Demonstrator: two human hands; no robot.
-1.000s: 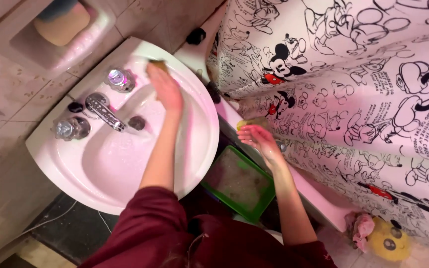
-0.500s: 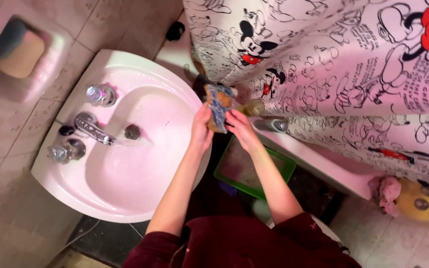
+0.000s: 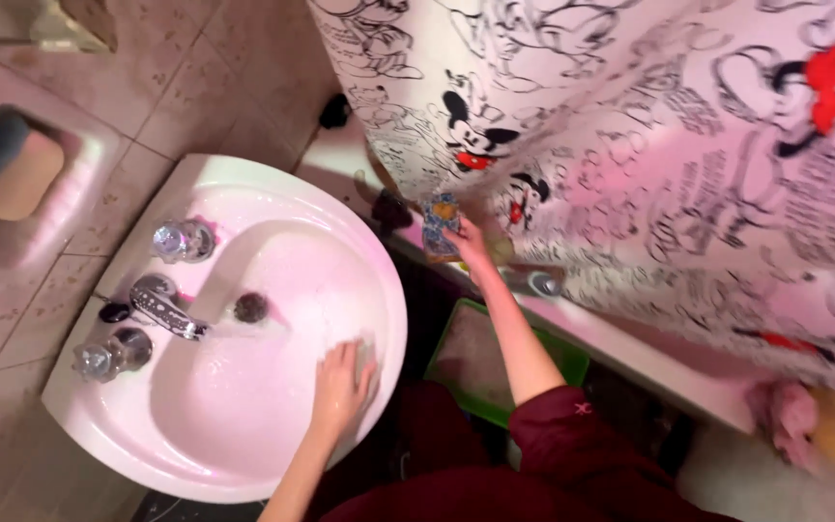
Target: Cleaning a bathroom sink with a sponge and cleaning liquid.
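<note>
My left hand (image 3: 342, 384) lies flat with fingers spread on the near right rim of the white washbasin (image 3: 195, 454), holding nothing. My right hand (image 3: 468, 242) is stretched out to the tub edge under the cartoon-printed shower curtain (image 3: 649, 145). It grips a blue and yellow patterned sponge (image 3: 440, 222), held upright against the pink ledge (image 3: 630, 343). Both sleeves are dark red.
A chrome tap (image 3: 166, 311) with two clear knobs (image 3: 181, 240) and a drain (image 3: 250, 307) sit in the basin. A green tray (image 3: 475, 362) lies on the floor between basin and tub. A soap dish with soap (image 3: 14, 176) is set in the tiled wall. Pink and yellow items (image 3: 823, 430) lie at far right.
My left hand let go of the sponge and dropped to the basin's rim. My right hand carried the sponge away to the tub ledge. The view has shifted slightly.
</note>
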